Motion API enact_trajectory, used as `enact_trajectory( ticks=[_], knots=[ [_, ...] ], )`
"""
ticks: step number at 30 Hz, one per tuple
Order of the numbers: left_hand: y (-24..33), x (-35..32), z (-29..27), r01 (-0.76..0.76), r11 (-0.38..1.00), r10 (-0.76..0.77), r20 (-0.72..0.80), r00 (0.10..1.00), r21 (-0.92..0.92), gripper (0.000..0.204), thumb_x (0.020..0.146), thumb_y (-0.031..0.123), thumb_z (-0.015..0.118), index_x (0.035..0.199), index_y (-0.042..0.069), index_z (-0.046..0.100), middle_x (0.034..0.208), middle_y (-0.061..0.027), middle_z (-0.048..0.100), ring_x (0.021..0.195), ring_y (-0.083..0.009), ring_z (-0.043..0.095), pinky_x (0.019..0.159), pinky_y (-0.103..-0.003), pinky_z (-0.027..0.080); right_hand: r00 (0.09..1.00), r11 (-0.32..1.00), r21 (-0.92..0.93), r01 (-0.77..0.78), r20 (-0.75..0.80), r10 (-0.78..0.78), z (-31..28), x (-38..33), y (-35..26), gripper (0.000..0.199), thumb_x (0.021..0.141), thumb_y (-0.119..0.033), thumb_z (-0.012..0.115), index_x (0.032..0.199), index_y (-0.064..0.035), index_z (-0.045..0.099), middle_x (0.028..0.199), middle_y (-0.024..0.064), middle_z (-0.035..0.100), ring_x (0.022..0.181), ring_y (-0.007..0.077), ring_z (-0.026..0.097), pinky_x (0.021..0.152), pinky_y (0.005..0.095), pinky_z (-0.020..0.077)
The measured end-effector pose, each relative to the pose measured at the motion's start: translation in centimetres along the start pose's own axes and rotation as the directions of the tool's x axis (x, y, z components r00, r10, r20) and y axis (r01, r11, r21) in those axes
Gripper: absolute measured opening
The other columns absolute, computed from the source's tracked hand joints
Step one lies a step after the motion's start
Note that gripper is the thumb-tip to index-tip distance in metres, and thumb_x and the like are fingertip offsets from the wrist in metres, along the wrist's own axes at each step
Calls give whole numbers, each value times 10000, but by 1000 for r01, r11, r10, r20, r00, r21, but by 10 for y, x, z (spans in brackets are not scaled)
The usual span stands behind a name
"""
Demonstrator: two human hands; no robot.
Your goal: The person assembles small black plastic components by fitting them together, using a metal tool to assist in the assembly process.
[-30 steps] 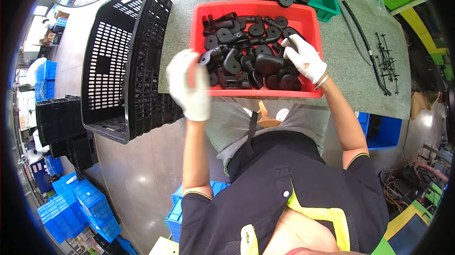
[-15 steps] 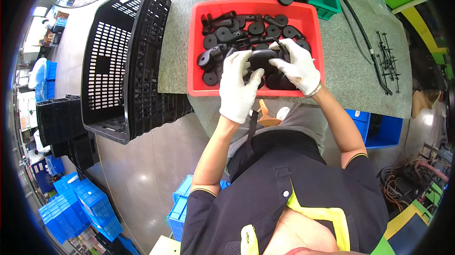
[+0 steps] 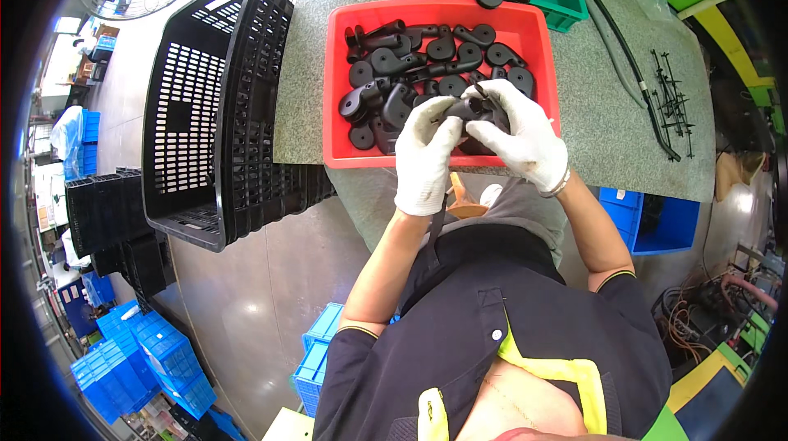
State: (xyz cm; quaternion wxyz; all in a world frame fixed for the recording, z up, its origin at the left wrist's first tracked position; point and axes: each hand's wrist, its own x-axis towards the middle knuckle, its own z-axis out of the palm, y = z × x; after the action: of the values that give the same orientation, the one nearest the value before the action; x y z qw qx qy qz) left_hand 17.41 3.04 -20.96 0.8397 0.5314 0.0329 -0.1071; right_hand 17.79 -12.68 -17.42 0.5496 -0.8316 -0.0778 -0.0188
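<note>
White gloves cover both hands, which meet over the near part of a red tray (image 3: pixel 335 125). Between them is a black plastic part (image 3: pixel 466 109) with a short tube-like end. My left hand (image 3: pixel 427 150) pinches its left side with thumb and fingers. On the other side, my right hand (image 3: pixel 521 133) has its fingers curled round the same part. Much of the part's shape is hidden by the gloves. Beneath and beyond the hands, the tray holds several similar black parts (image 3: pixel 390 61), each with a round disc and a tubular neck, lying jumbled together.
Behind the red tray stands a green crate (image 3: pixel 566 10) of more black parts. Black rods (image 3: pixel 636 80) and a thin branched black piece (image 3: pixel 673 105) lie on the grey table (image 3: pixel 611 141) at right. A large black slatted crate (image 3: pixel 238 113) stands at left. Blue bins (image 3: pixel 652 223) sit below.
My hands have drawn closer together and slightly toward me. The black part has turned, so its tube-like end now shows between the fingers.
</note>
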Motion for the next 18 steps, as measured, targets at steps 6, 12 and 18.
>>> enact_trajectory(
  ticks=[6, 12, 18],
  knots=[
    [-2, 0, -5, 21, 997, -22, -17, 1000, -78, 310, 960, 113, 527, 1246, -1, 492, 1170, -120, 561, 1051, -206, 578, 916, -389, 493, 996, 980, -180, 87, 13, -86, -9, -14, -6, 312, 885, -178, 623, 1158, -30, 588, 1028, 154, 664, 897, 308, 660, 766, 335, 526],
    [-1, -1, 3, -15, 992, 11, -30, 999, -129, 292, 922, 58, 552, 1207, -4, 540, 1078, -68, 585, 932, -111, 560, 817, -253, 482, 993, 947, -300, 113, 58, -100, -9, -18, -8, 339, 891, -220, 623, 1193, -66, 616, 1001, 139, 682, 817, 281, 678, 717, 324, 541],
    [-3, -3, 4, -26, 987, 22, -30, 999, -156, 357, 868, 50, 653, 1203, -3, 540, 1094, -51, 578, 967, -113, 548, 852, -249, 454, 992, 896, -430, 114, 95, -81, -10, -19, -22, 378, 910, -244, 588, 1272, -134, 572, 989, 129, 679, 793, 277, 673, 689, 326, 538]
  ],
)
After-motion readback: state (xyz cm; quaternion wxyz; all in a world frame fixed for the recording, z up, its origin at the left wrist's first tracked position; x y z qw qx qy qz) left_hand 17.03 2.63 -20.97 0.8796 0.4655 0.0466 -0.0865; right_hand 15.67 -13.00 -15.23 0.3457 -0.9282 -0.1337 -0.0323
